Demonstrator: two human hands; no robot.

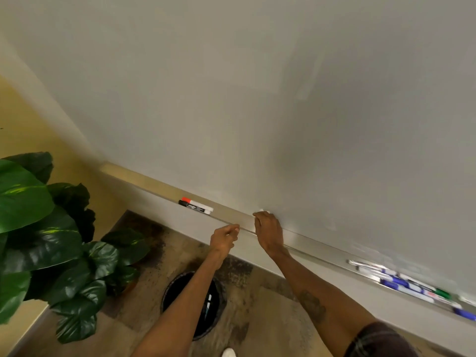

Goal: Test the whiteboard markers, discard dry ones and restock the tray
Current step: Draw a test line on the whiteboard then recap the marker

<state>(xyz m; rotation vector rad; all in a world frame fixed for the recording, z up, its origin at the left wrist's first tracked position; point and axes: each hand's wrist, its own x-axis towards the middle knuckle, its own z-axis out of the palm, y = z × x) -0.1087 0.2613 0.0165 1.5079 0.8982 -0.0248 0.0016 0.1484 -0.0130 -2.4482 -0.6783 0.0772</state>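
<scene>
The whiteboard (257,99) fills the upper view, and its metal tray (154,185) runs along the bottom edge. My right hand (269,231) rests on the tray with its fingers curled round a white marker (263,210); only the marker's tip shows above the knuckles. My left hand (224,237) hovers at the tray's front lip, fingers curled, with nothing visible in it. A red-capped marker (192,201) and a black-capped marker (195,207) lie together on the tray to the left. Several blue and green markers (401,283) lie on the tray at the right.
A round black bin (177,287) stands on the floor below my left arm with a couple of markers inside. A large leafy plant (38,222) fills the left side beside a yellow wall (31,124). The toe of a white shoe (228,353) shows at the bottom.
</scene>
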